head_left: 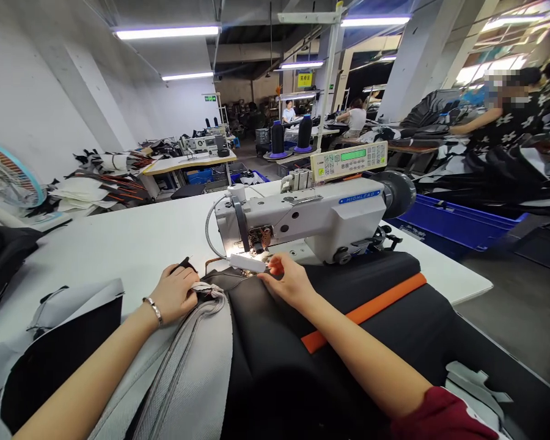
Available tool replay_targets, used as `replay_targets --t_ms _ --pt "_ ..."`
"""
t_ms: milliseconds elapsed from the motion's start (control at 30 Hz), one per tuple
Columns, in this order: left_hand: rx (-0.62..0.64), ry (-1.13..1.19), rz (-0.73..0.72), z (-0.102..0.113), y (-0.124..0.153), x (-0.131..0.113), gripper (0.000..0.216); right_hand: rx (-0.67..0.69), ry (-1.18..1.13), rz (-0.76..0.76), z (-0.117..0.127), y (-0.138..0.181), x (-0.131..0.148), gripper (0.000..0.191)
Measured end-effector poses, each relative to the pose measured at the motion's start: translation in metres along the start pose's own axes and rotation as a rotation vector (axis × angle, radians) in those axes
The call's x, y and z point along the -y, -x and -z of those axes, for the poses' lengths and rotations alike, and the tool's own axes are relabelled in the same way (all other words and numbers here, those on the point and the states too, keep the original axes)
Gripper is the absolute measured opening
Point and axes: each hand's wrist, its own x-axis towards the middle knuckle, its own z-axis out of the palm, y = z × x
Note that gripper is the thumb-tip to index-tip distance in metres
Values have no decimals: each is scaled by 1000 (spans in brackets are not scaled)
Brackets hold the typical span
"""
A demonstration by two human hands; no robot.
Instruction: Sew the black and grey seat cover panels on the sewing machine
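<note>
left hand (174,294) grips grey fabric (197,373), right hand (288,282) touches black fabric (275,342)

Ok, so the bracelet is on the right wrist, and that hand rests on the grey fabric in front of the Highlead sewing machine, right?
Not quite: the head view shows the metal bracelet on the left wrist, not the right. That left hand does rest on the grey fabric in front of the Highlead sewing machine.

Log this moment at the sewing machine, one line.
left hand: holds gray fabric | right hand: on black fabric | beside: Highlead sewing machine
</note>
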Motion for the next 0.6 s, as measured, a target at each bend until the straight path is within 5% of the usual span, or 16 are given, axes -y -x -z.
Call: replay_targets --t_ms 67,167,300,433,600 --pt "48 84 30 4 -2 2 22 118 -17 -114 -4 10 2 19" --pt "139 149 46 14 -13 3 21 338 -86 -54 -19 14 13 12" --pt "175 131 -35 36 -31 -6 11 474 -322 -69 -58 -2 31 35" --pt "186 -28 -114 56 -39 -21 12 452 -388 -151 -95 -16 39 9" --pt "350 -277 -51 63 -39 -25 6 356 -442 -103 -105 -15 39 18"
